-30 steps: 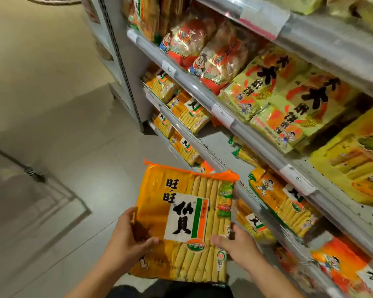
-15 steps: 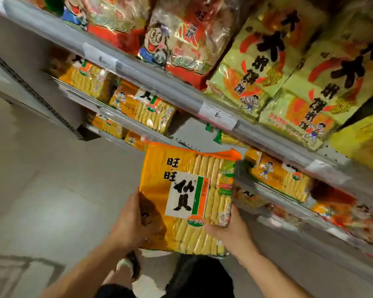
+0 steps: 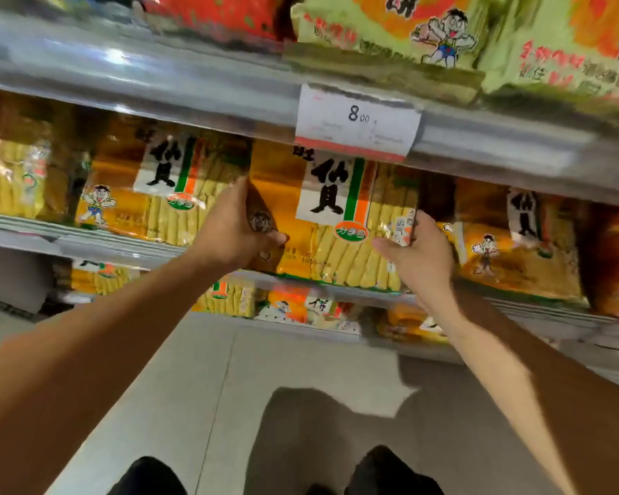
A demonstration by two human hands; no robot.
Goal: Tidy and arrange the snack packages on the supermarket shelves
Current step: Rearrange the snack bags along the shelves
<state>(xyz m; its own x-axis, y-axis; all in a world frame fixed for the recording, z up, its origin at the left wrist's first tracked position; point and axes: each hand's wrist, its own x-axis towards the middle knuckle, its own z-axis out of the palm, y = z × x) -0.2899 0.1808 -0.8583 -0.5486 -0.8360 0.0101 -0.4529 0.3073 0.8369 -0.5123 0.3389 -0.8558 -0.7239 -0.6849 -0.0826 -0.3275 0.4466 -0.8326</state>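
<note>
hands meet on one orange snack package [image 3: 322, 223], held upright at the front of the middle shelf [image 3: 122, 241], its lower edge at the shelf lip. left hand [image 3: 235, 228] grasps the package's left edge, thumb across the front and fingers behind. right hand [image 3: 417, 251] grasps its lower right corner, thumb on the front and fingers curled round the side. a matching package [image 3: 158, 187] stands just beside it on the left, touching the left hand, and another [image 3: 508, 244] stands on the right. a white price tag [image 3: 358, 119] reading 8.00 hangs on the rail of the upper shelf [image 3: 158, 76] directly above the held package, hiding its top edge. green and orange bags [image 3: 444, 41] sit on that upper shelf. more packages [image 3: 293, 305] lie on the lower shelf, blurred.
</note>
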